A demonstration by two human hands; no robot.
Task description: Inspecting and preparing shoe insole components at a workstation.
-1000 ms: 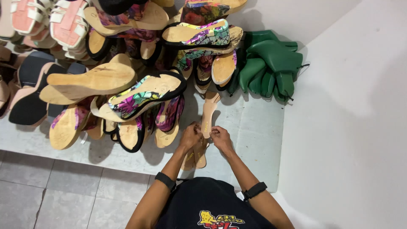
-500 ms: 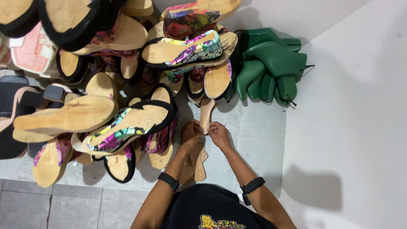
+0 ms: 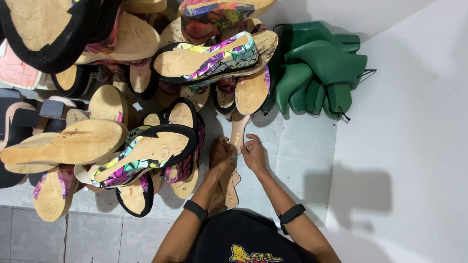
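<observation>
**Two hands at work on one thin insole amid a heap of wedge soles**

Two hands meet over a thin tan insole [image 3: 238, 139] lying lengthwise on the pale counter [image 3: 297, 151], its toe pointing toward the pile. The left hand [image 3: 222, 155] curls over the insole's left edge, fingers pressed together and folded down on it; the right hand [image 3: 253, 153] holds the right edge, thumb and forefinger pinching the rim. A second flat piece [image 3: 230, 187] shows beneath the left forearm. Both wrists carry black bands. Stacked around are cork-coloured wedges [image 3: 63, 143], several wrapped in bright patterned fabric [image 3: 214, 58] or edged in black. Green shoe lasts [image 3: 317, 68] sit in the corner against the white wall. Judging by the scene, the piece in hand is mid-handling, not yet joined to any wedge, and dozens of soles lie beside it.
</observation>
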